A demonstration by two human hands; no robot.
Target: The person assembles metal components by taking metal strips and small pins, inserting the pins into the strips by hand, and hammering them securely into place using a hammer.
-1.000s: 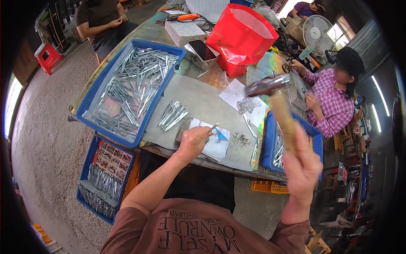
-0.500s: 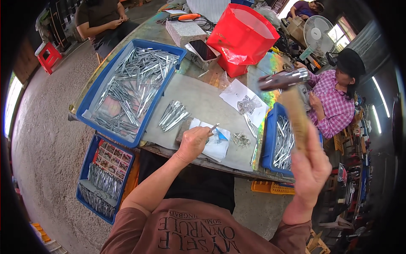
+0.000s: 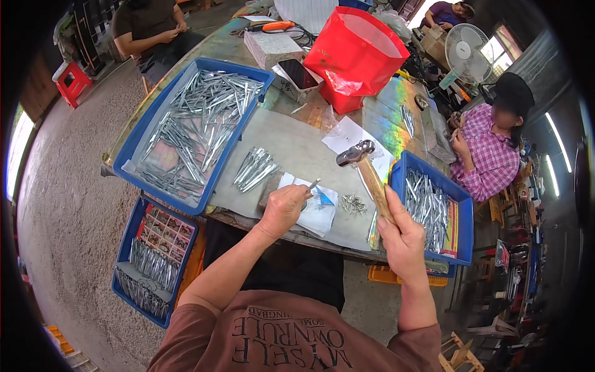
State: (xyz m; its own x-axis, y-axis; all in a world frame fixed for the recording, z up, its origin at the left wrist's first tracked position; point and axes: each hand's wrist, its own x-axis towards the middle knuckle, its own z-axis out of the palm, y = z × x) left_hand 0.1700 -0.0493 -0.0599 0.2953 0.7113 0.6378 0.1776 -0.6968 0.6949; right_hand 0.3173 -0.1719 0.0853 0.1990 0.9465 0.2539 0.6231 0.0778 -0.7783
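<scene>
My right hand (image 3: 401, 239) is closed round the wooden handle of a ball-peen hammer (image 3: 372, 180). Its metal head hangs in the air above a white printed sheet (image 3: 347, 136), to the right of my left hand. My left hand (image 3: 285, 208) is closed on a thin metal rod (image 3: 315, 184), of which only the tip shows past the fingers. Beneath that hand lie a folded white cloth or paper (image 3: 317, 218) and part of a block (image 3: 269, 188). A bundle of slim silvery metal pieces (image 3: 255, 168) lies left of it; small metal bits (image 3: 353, 205) are heaped to its right.
Blue trays of metal pieces stand at the left (image 3: 214, 189) and right (image 3: 466, 217); another tray (image 3: 118, 273) sits lower left. Behind are a red bag (image 3: 353, 56), a phone (image 3: 297, 73) on a box and a stone block (image 3: 273, 46). A co-worker (image 3: 493, 142) sits at right.
My right hand has brought the hammer down and to the left, from above the right tray toward the table's middle. My left hand has stayed in place.
</scene>
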